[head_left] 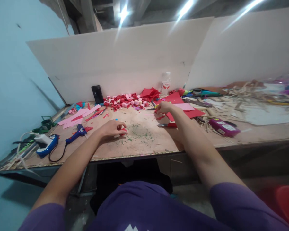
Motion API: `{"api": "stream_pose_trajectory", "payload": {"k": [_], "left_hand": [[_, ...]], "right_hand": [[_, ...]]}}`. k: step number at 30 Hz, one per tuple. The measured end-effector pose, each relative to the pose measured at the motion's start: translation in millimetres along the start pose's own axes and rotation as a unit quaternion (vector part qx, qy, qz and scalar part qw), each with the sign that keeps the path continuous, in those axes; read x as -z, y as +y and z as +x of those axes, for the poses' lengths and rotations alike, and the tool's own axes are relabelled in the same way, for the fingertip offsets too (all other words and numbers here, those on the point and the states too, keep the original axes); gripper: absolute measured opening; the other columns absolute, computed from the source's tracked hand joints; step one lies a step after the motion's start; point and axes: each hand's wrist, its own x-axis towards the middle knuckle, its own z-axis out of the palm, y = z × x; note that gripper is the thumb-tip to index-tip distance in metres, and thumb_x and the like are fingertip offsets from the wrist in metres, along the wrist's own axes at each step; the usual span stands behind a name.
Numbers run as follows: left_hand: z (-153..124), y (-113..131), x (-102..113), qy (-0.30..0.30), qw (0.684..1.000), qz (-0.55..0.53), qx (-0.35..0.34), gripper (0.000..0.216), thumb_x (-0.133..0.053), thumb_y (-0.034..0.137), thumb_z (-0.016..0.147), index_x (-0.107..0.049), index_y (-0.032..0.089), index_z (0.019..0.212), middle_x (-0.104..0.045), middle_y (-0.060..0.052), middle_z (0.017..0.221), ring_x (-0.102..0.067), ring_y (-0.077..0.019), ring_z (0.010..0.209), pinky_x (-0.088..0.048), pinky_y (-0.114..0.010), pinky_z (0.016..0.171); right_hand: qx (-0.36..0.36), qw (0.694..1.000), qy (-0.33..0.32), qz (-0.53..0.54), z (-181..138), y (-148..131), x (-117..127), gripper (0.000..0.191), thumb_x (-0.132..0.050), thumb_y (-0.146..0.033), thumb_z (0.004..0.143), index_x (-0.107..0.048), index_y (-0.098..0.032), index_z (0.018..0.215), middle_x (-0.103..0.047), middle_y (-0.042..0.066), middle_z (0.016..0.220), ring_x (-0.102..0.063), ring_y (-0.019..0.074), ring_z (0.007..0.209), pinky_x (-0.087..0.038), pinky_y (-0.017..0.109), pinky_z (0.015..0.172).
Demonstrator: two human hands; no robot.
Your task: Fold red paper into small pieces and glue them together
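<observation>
My left hand rests low over the table's front part, fingers curled on a small red paper piece. Further back, my right hand has its fingers closed at the yellow handles of a pair of scissors, whose blades point left; the fingers partly hide the handles. Red paper sheets and a pink paper strip lie under and beside my right wrist. A red-handled cutter lies just in front of that hand. Green crumbs are scattered between my hands.
Many small red and pink paper cubes are heaped at the back, near a phone and a clear bottle. On the left are a blue glue gun and a power strip. A purple case and wood strips lie right.
</observation>
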Motion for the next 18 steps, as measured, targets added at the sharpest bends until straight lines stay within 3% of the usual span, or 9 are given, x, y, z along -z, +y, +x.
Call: {"api": "stream_pose_trajectory", "payload": {"k": [5, 9, 11, 15, 18], "left_hand": [[-2, 3, 2, 0.006, 1.0, 0.004, 0.003, 0.034, -0.066, 0.046, 0.086, -0.08, 0.019, 0.102, -0.073, -0.003, 0.074, -0.064, -0.0176, 0.068, -0.042, -0.028, 0.066], [-3, 4, 2, 0.011, 1.0, -0.004, 0.007, 0.036, -0.066, 0.049, 0.087, -0.08, 0.02, 0.101, -0.074, -0.004, 0.077, -0.065, -0.0189, 0.071, -0.044, -0.029, 0.066], [-3, 3, 2, 0.024, 0.999, -0.028, 0.0, 0.035, -0.064, 0.049, 0.089, -0.079, 0.02, 0.1, -0.075, -0.004, 0.081, -0.066, -0.0191, 0.073, -0.046, -0.029, 0.068], [0, 2, -1, 0.107, 0.991, -0.077, -0.012, 0.026, -0.064, 0.04, 0.091, -0.078, 0.019, 0.1, -0.076, -0.006, 0.092, -0.067, -0.0186, 0.081, -0.05, -0.03, 0.077], [5, -1, -3, 0.153, 0.984, -0.091, -0.02, 0.021, -0.069, 0.032, 0.087, -0.076, 0.018, 0.102, -0.076, -0.006, 0.091, -0.067, -0.0177, 0.081, -0.052, -0.031, 0.079]], "right_hand": [[0.006, 0.998, 0.01, 0.062, -1, -4, -3, 0.013, -0.083, -0.01, 0.063, -0.073, -0.016, 0.058, -0.064, 0.004, 0.05, -0.068, 0.0228, 0.061, -0.057, 0.032, 0.065], [0.047, 0.984, 0.0, 0.17, -10, -16, 1, 0.012, -0.085, -0.015, 0.07, -0.074, -0.014, 0.067, -0.068, 0.006, 0.056, -0.066, 0.0183, 0.055, -0.057, 0.028, 0.058], [0.083, 0.97, -0.019, 0.23, -17, -26, 0, 0.01, -0.084, -0.018, 0.073, -0.076, -0.014, 0.075, -0.072, 0.007, 0.065, -0.068, 0.0176, 0.059, -0.058, 0.027, 0.059], [0.151, 0.935, -0.091, 0.309, -29, -56, -14, 0.009, -0.08, -0.018, 0.076, -0.079, -0.014, 0.085, -0.076, 0.009, 0.079, -0.072, 0.019, 0.069, -0.062, 0.03, 0.067], [0.21, 0.883, -0.164, 0.386, -39, -80, -31, 0.009, -0.08, -0.018, 0.076, -0.078, -0.015, 0.084, -0.075, 0.009, 0.082, -0.072, 0.0202, 0.072, -0.062, 0.032, 0.069]]}}
